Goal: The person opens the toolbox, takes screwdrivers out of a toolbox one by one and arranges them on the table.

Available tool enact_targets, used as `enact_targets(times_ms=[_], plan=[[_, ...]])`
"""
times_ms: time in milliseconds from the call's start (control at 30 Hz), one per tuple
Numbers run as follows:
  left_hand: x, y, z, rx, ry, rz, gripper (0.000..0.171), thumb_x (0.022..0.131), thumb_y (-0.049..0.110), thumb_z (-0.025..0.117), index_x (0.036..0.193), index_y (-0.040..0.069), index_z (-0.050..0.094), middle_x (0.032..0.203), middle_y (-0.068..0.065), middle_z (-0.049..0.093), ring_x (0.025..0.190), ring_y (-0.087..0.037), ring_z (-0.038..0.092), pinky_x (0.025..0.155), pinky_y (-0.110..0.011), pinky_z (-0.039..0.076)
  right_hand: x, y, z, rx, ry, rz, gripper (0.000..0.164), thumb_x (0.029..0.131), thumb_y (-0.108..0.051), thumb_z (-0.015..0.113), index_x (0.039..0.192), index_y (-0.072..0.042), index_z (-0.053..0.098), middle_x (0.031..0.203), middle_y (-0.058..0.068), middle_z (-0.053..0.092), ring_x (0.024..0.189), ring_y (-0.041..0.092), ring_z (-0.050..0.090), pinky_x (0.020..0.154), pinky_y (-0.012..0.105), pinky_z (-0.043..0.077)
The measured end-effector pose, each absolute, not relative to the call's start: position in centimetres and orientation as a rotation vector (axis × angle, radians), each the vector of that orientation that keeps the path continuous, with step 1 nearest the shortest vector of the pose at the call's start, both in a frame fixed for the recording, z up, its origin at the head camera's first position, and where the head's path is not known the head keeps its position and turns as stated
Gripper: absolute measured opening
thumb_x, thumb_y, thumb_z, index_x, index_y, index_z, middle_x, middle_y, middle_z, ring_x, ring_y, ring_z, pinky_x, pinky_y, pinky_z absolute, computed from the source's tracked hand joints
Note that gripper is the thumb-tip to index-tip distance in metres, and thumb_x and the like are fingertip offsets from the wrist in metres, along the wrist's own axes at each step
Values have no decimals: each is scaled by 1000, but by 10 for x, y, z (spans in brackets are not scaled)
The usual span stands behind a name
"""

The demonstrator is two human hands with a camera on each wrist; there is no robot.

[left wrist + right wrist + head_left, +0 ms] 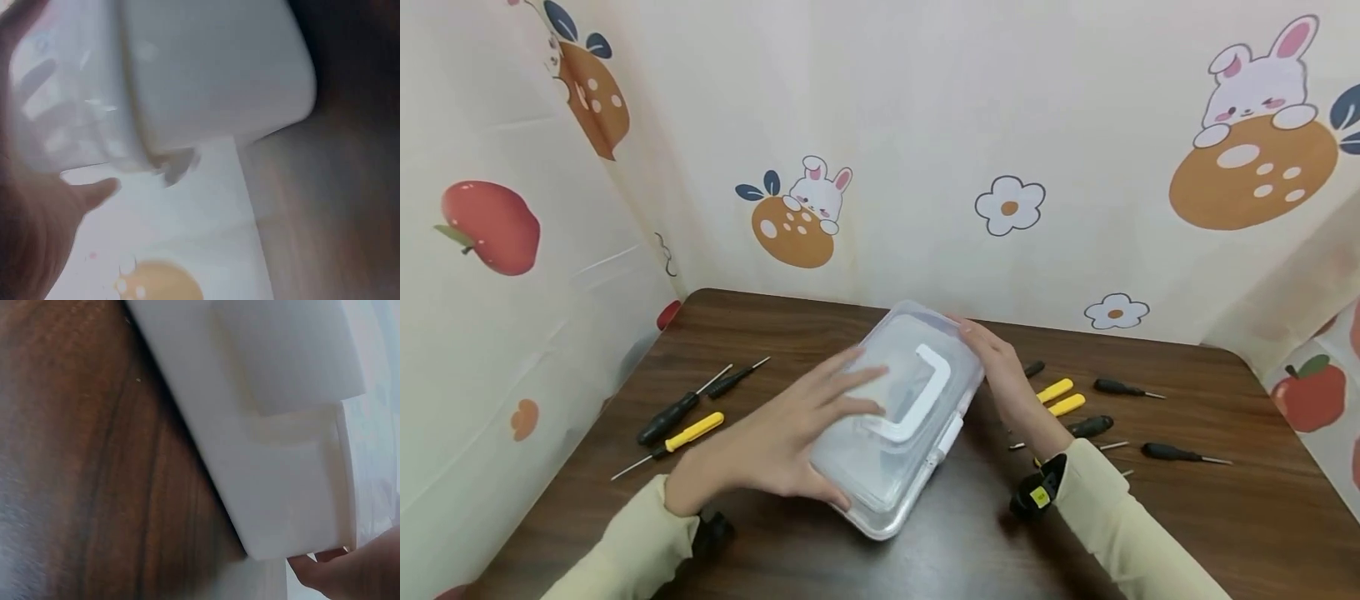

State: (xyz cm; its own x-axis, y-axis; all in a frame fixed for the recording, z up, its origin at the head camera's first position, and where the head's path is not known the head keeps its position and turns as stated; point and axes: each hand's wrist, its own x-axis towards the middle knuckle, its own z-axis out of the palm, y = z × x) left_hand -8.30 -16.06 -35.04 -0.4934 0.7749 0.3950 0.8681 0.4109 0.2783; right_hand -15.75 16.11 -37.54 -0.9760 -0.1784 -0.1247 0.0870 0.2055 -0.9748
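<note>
A storage box [868,450] with a translucent lid, a white handle [936,392] and a pale base lies slantwise at mid-table. My left hand [782,429] is spread over its near left part, fingers across the lid and thumb along the near end. In the left wrist view, the box [212,69] is blurred, with the thumb [100,194] standing off its side. My right hand [1003,375] grips the far right corner. In the right wrist view, fingertips [306,569] hook round the end of the box, below a white side latch [300,356].
On the left lie two black screwdrivers [670,417] and a yellow-handled screwdriver [695,431]. Several more screwdrivers [1172,452], black and yellow, are scattered to the right, some partly behind my right forearm. A curtain [910,167] with printed rabbits and fruit borders the dark wooden table [970,542].
</note>
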Motion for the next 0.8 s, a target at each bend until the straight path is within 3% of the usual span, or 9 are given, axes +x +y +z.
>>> enact_targets(times_ms=[67,167,233,333,433,500,567,700,800], plan=[[-88,-174,-352,-1363,-2517,-763,101,76,84,66,151,20,45,174,-9,24,163,-38,11,122,-69,29,-154,161,-377,-64,2278,-1877,59,106,-59,47,155,-27,52,163,-4,46,153,19,38,129,51,24],[-95,-194,-360,-1142,-2520,-932,109,76,82,62,157,13,38,172,-17,22,161,-38,16,127,-57,28,-149,160,-378,-59,2299,-1903,59,107,-57,45,159,-29,46,168,-8,39,158,16,29,131,50,22],[-97,-202,-366,-945,-2515,-1080,103,79,63,73,158,9,35,170,-20,23,157,-39,24,125,-58,32,-145,159,-380,-69,2300,-1926,57,109,-55,43,161,-32,41,170,-10,34,160,15,25,131,50,20],[-99,-204,-374,-624,-2524,-1307,91,82,21,85,156,6,35,162,-22,29,147,-42,39,115,-54,47,-137,158,-382,-62,2333,-1947,55,110,-53,40,162,-37,35,171,-12,28,161,16,23,131,52,20],[-101,-196,-380,-331,-2557,-1506,71,88,-5,77,150,2,43,157,-20,41,138,-41,53,100,-53,58,-128,156,-385,-36,2379,-1957,56,110,-53,38,164,-42,27,173,-14,23,161,17,20,131,54,18],[-103,-191,-382,-231,-2545,-1607,53,98,-2,66,148,2,47,154,-20,49,135,-39,59,100,-46,59,-123,154,-386,-30,2425,-1946,58,110,-54,35,165,-42,21,174,-12,20,162,19,18,131,56,17],[-106,-184,-384,-208,-2522,-1719,46,108,10,53,153,3,45,160,-18,47,144,-36,52,112,-48,51,-118,152,-387,-52,2455,-1937,60,111,-52,33,167,-39,15,175,-8,16,163,22,15,131,59,15],[-118,-170,-385,-282,-2503,-1880,60,115,35,31,167,9,17,175,-12,18,163,-33,16,131,-58,17,-113,147,-389,-107,2507,-1923,61,113,-48,29,168,-35,6,176,-2,10,162,25,12,130,62,12],[-132,-159,-388,-275,-2496,-1921,67,114,40,33,169,14,5,177,-8,8,165,-30,6,132,-59,8,-113,144,-391,-144,2515,-1936,62,113,-45,27,168,-33,1,177,0,7,162,26,10,130,62,10]])
